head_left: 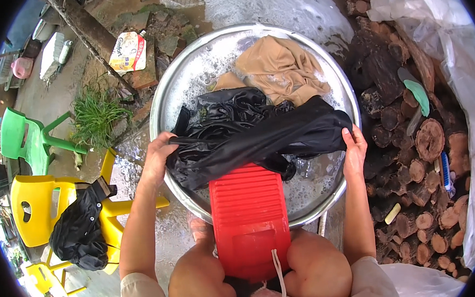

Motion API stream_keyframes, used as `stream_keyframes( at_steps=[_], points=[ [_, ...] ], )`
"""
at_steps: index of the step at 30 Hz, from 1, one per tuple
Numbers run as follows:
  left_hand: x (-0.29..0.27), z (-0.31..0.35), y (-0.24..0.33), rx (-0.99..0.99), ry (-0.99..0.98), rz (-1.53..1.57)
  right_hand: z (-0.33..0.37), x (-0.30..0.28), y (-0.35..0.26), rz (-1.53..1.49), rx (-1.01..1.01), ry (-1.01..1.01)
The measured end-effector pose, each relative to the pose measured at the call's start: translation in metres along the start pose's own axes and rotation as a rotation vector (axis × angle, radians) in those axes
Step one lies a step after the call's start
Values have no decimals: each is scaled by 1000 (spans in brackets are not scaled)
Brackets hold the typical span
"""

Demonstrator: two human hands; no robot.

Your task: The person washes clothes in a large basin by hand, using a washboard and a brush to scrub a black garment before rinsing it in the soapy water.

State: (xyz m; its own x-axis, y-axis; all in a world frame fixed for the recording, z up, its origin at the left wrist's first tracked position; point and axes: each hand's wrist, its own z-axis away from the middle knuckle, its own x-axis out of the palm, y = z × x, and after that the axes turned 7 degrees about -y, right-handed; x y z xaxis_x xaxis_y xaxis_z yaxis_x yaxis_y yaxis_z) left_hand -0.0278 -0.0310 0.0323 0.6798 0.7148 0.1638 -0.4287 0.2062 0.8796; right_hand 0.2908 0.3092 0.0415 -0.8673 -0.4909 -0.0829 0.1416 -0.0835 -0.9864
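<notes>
A wet black garment (pixel 264 138) is stretched sideways over a wide metal basin (pixel 159 99). My left hand (pixel 159 154) grips its left end by the basin's left rim, and my right hand (pixel 354 146) pinches its right end near the right rim. Below the cloth a red ridged washboard (pixel 250 220) leans out of the basin between my knees; the garment covers its top end. More dark wet cloth (pixel 234 101) lies bunched behind the garment. Tan cloth (pixel 281 69) rests in the sudsy water at the far side.
At left, a yellow plastic chair (pixel 35 206) carries a black buttoned garment (pixel 79 231), with a green chair (pixel 24 137) beyond. A soft detergent pouch (pixel 128 52) lies on bricks. Stacked logs (pixel 418 179) with a blue brush (pixel 446 171) line the right. Foam (pixel 271 3) spreads behind the basin.
</notes>
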Motion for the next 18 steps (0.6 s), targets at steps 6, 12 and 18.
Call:
stream_keyframes(
  at_steps=[6, 12, 18],
  points=[
    [18, -2, -20, 10, 99, -573, 9, 32, 8, 877, -283, -33],
    [62, 40, 29, 202, 199, -267, 11, 67, 4, 926, -435, -349],
    [115, 123, 137, 1108, -467, -175, 25, 95, -6, 844, -453, -380]
  ],
)
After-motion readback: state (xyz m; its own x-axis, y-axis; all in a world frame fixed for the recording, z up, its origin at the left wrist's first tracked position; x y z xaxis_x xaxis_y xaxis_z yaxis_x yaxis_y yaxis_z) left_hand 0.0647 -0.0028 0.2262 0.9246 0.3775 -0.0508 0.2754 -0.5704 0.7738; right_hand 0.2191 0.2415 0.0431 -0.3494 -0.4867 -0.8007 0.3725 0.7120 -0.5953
